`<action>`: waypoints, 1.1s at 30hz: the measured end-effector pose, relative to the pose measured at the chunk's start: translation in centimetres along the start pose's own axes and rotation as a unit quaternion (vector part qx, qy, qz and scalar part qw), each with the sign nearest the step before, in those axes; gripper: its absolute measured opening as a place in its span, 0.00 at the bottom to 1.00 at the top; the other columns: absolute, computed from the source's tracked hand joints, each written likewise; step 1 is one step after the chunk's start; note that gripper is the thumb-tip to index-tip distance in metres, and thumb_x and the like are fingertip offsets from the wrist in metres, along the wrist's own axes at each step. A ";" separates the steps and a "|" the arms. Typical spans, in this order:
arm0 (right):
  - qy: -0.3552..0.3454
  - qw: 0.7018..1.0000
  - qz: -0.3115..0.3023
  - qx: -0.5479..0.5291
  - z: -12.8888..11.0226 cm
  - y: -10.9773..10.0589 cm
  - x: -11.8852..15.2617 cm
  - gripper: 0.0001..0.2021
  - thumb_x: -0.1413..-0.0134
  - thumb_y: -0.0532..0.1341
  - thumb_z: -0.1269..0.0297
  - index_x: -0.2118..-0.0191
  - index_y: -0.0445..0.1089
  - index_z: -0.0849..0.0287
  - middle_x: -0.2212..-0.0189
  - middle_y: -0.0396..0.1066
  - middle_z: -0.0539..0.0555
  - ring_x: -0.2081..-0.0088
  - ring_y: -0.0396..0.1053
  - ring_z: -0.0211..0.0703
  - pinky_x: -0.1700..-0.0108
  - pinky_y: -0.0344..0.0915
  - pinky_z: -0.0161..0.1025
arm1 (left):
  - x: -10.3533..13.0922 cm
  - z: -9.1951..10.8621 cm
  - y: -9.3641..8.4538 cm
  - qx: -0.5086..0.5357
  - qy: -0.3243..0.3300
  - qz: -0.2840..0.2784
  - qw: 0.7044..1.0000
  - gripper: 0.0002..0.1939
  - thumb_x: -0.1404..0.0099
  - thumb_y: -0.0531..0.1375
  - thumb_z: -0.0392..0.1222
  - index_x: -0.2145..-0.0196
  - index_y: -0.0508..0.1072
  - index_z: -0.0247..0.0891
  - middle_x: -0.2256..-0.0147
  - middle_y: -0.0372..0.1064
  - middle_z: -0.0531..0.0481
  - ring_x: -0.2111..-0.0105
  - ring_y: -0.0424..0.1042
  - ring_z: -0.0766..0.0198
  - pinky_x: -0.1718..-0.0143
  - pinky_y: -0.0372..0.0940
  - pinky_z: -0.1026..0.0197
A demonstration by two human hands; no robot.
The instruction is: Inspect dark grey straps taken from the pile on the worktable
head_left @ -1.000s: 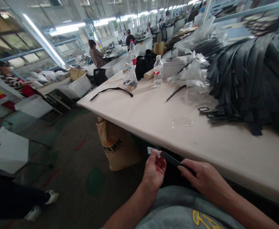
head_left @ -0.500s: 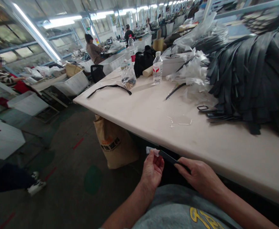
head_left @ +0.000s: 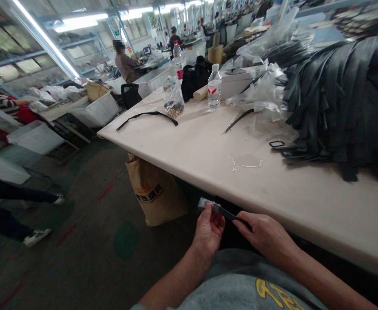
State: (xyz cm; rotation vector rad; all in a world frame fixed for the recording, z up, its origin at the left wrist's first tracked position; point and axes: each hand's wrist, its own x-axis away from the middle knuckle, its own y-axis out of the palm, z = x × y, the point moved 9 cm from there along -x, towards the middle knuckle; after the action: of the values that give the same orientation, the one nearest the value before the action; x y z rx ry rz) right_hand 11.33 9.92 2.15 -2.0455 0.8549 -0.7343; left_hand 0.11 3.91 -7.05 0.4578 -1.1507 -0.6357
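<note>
Below the table's near edge, both my hands hold one narrow black strap [head_left: 225, 212]. My left hand [head_left: 209, 230] pinches the strap's left end, where a pale film tip [head_left: 203, 202] sticks out. My right hand [head_left: 264, 236] grips the strap further right, fingers closed around it. A big heap of the same black straps [head_left: 340, 99] lies on the cream table [head_left: 208, 150] at the right, with a black rectangular buckle [head_left: 276, 144] at its foot.
Clear plastic wrappers [head_left: 261, 92], a water bottle [head_left: 214, 88], a bag of small parts [head_left: 174, 101], a black bag [head_left: 193, 79] and loose straps [head_left: 147, 116] lie on the table. A brown sack [head_left: 153, 193] stands under it. A person walks past at left [head_left: 8, 206]; others work behind.
My hands stay low with the strap; the white film at its end now looks flatter and greyer. The person at left has walked further left and the view has drifted slightly.
</note>
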 end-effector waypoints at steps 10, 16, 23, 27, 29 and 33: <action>0.012 0.967 -0.101 -0.232 0.6 -1.6 0.8 0.26 0.40 0.52 0.46 0.42 0.61 0.54 0.69 0.74 0.50 0.77 0.70 0.40 0.73 0.67 0.37 | -0.7 0.6 -1.3 0.034 -0.012 0.060 0.998 0.09 0.34 0.61 0.37 0.71 0.75 0.33 0.73 0.75 0.49 0.76 0.74 0.70 0.76 0.69 0.69; 0.006 0.994 -0.018 -0.112 2.0 -3.2 1.2 0.23 0.41 0.52 0.49 0.44 0.65 0.52 0.75 0.74 0.50 0.75 0.71 0.46 0.73 0.65 0.40 | 0.3 -1.5 -0.6 0.010 -0.082 0.036 0.996 0.10 0.35 0.62 0.40 0.71 0.76 0.31 0.75 0.74 0.49 0.76 0.74 0.68 0.75 0.70 0.67; -0.005 0.995 -0.044 -0.089 1.3 -1.6 -0.4 0.25 0.40 0.52 0.50 0.39 0.61 0.51 0.63 0.78 0.55 0.65 0.76 0.53 0.65 0.71 0.45 | 0.0 -2.6 0.0 0.007 -0.071 0.027 0.997 0.09 0.34 0.61 0.37 0.70 0.76 0.31 0.73 0.75 0.47 0.75 0.73 0.69 0.74 0.69 0.69; -0.003 0.998 0.030 -0.063 4.5 -6.7 2.8 0.25 0.42 0.55 0.44 0.41 0.63 0.43 0.73 0.77 0.52 0.78 0.73 0.47 0.77 0.65 0.41 | -0.9 -1.0 -0.4 0.020 -0.048 0.037 0.998 0.09 0.34 0.61 0.38 0.70 0.76 0.31 0.73 0.75 0.49 0.76 0.73 0.70 0.74 0.69 0.69; -0.009 0.997 0.072 -0.001 4.3 -7.5 3.0 0.21 0.42 0.55 0.45 0.44 0.66 0.40 0.75 0.77 0.51 0.77 0.73 0.49 0.76 0.65 0.42 | -0.4 -1.9 0.2 0.006 -0.075 0.015 0.997 0.09 0.34 0.62 0.39 0.70 0.76 0.31 0.74 0.75 0.49 0.76 0.73 0.69 0.74 0.69 0.69; -0.014 0.999 0.032 0.029 1.1 -3.4 -0.2 0.20 0.39 0.50 0.53 0.46 0.69 0.49 0.65 0.79 0.55 0.65 0.77 0.56 0.66 0.71 0.47 | 0.9 -4.4 1.6 -0.015 -0.125 -0.034 0.991 0.07 0.36 0.62 0.38 0.68 0.77 0.30 0.72 0.76 0.47 0.73 0.75 0.68 0.73 0.70 0.69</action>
State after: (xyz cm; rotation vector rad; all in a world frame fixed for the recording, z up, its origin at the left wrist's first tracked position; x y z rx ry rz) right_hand 13.14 12.13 4.32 -1.9628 0.8690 -0.6857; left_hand 4.81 4.51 -6.98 0.3999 -1.3656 -0.7854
